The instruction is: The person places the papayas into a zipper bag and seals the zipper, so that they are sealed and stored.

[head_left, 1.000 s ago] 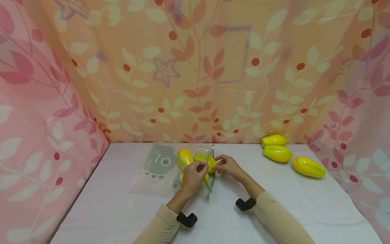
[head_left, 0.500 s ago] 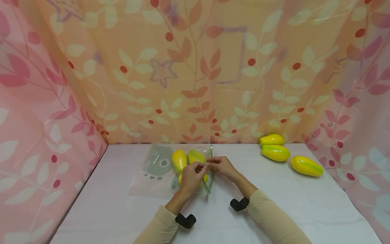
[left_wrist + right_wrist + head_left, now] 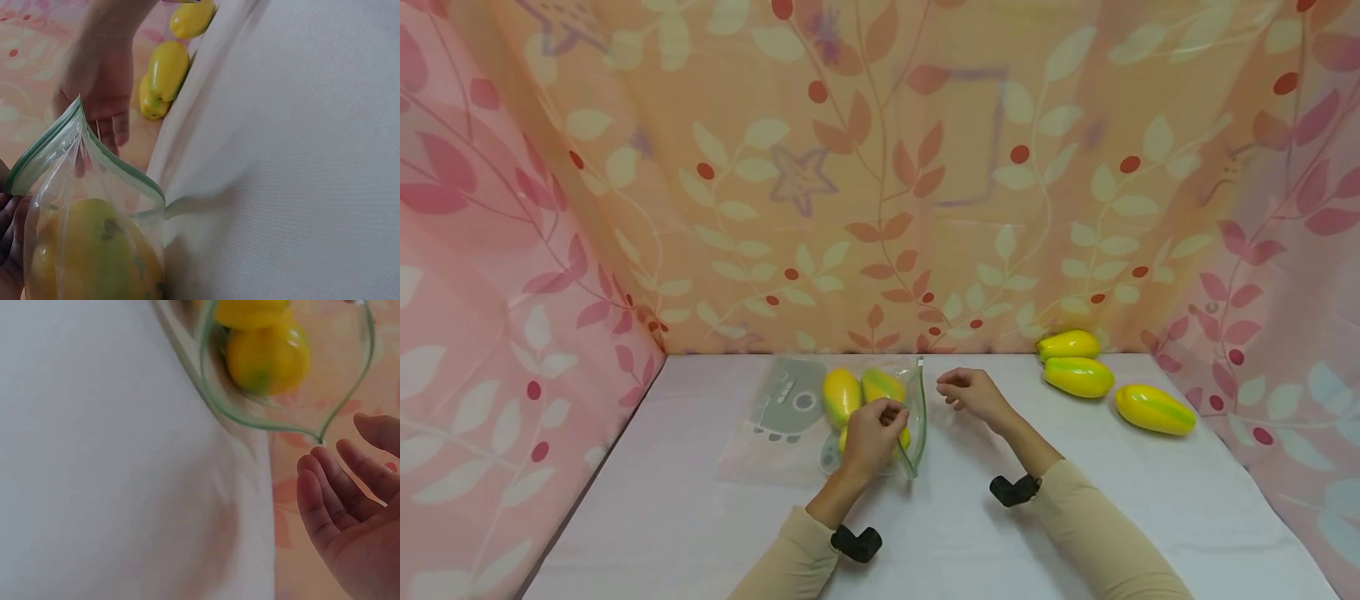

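A clear zip bag [image 3: 748, 458] with a grey cartoon print lies on the table, holding several glossy yellow-green fruits [image 3: 842, 397] that look like papayas. My left hand [image 3: 871, 437] pinches the bag near its green-edged mouth and covers some of the fruit. In the right wrist view, that bag mouth [image 3: 215, 403] gapes, with yellow fruit [image 3: 269, 359] visible inside. My right hand [image 3: 976, 395] is apart from the bag, just right of its mouth, fingers loosely bent and holding nothing. The left wrist view has my right hand [image 3: 103, 81] beyond the zip edge.
Three loose fruits of the same kind lie at the back right: a rear one [image 3: 1071, 344], a middle one [image 3: 1079, 377] and a nearer one [image 3: 1156, 409]. The white-covered table [image 3: 925, 542] is backed by a floral curtain [image 3: 880, 183]. Each wrist wears a black camera mount.
My right hand first moves left from the fruit at the bag's mouth to the bag's edge, then draws back right, away from it. That fruit now sits deeper inside. My left hand keeps its grip.
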Motion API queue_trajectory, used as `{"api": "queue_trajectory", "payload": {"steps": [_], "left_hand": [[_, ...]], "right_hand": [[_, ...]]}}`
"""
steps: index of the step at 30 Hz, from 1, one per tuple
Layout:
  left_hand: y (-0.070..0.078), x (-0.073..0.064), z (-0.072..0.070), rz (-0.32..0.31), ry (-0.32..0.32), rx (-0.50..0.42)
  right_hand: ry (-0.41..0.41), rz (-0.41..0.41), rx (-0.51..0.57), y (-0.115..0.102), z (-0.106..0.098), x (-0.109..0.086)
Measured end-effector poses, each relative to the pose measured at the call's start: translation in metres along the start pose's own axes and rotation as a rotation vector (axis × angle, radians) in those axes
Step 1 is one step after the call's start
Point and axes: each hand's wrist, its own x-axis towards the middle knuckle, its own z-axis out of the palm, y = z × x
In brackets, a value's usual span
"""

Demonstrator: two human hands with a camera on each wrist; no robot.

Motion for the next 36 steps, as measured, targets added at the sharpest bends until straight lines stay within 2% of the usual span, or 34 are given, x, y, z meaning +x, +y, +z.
{"api": "queue_trajectory", "payload": {"steps": [12,20,22,27,36], "left_hand": [[-0.003,0.0,-0.001,0.011,-0.008,0.004],[-0.003,0.0,-0.002,0.028,0.002,-0.009],[-0.003,0.0,-0.002,0.03,0.002,-0.01],[-0.003,-0.002,-0.002,0.023,-0.005,-0.014],[-0.004,-0.001,0.0,0.017,0.0,-0.022]], "right_hand": [[0.049,-0.028,-0.177,-0.011,-0.048,-0.002],[0.122,-0.146,-0.367,-0.01,-0.078,-0.003],[0.126,-0.135,-0.405,-0.01,-0.087,-0.004],[0.097,-0.039,-0.454,-0.011,-0.108,-0.006],[0.055,-0.017,-0.581,-0.005,-0.134,0.0]]}}
